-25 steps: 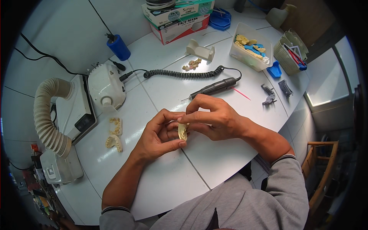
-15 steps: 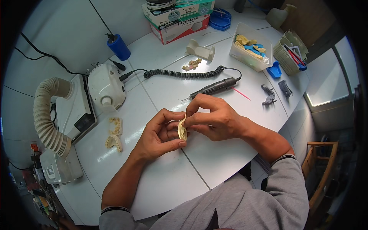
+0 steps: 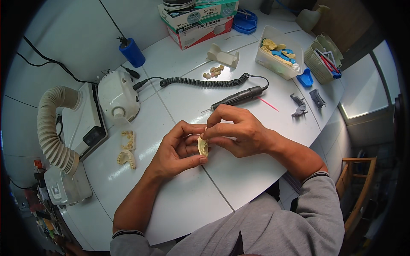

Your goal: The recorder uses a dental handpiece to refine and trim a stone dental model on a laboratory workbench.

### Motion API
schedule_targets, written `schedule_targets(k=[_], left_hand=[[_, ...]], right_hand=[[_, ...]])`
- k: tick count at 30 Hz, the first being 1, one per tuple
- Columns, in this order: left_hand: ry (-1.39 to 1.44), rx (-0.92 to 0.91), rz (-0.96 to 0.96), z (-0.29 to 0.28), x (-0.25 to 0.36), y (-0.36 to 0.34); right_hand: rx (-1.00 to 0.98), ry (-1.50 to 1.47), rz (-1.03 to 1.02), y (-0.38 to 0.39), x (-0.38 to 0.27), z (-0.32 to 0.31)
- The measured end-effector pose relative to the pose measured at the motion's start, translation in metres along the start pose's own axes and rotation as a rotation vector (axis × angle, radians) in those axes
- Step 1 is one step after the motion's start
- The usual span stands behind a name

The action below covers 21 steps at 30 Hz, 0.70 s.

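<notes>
My left hand (image 3: 177, 151) and my right hand (image 3: 237, 130) meet over the middle of the white table (image 3: 179, 200). Between their fingertips they pinch a small cream plaster dental cast (image 3: 203, 146), held on edge. The left thumb runs under the cast, and the right fingers curl over its top. A black rotary handpiece (image 3: 239, 97) lies on the table just beyond my right hand, tied by a coiled black cord (image 3: 203, 81) to a white motor unit (image 3: 117, 94).
Two more plaster casts (image 3: 127, 149) lie left of my hands. A ribbed suction hose (image 3: 53, 128) and grey box sit at far left. Farther back stand a blue cylinder (image 3: 132, 52), cardboard boxes (image 3: 198, 19), a clear tub of casts (image 3: 278, 52), and small dark metal parts (image 3: 305, 102).
Both hands stay in place on the cast. The fingers shift slightly and the cast turns a little between them.
</notes>
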<state>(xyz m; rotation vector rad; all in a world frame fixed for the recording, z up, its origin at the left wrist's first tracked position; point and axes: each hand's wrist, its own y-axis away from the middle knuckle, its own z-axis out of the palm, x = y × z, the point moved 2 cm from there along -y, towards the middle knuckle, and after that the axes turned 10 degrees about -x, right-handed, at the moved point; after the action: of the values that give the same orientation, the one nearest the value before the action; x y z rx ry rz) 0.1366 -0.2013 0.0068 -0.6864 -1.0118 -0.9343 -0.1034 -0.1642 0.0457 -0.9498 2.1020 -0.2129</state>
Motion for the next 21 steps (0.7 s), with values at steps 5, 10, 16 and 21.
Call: schedule_targets(k=[5,10,16,21], left_hand=[[-0.008,0.001,-0.013,0.0023,0.0028,-0.0003],[-0.008,-0.012,-0.007,0.0014,0.0017,-0.0014],[0.011,0.001,-0.013,0.0014,0.0006,0.0001],[0.020,-0.005,-0.013,0.0010,0.0002,-0.0006]], right_hand=[[-0.006,-0.003,-0.021,-0.0009,-0.0005,-0.0006],[0.004,0.002,-0.038,0.0008,0.0022,0.0009],[-0.005,-0.002,-0.040,0.0004,0.0022,0.0002],[-0.005,-0.009,-0.040,0.0003,0.0029,0.0014]])
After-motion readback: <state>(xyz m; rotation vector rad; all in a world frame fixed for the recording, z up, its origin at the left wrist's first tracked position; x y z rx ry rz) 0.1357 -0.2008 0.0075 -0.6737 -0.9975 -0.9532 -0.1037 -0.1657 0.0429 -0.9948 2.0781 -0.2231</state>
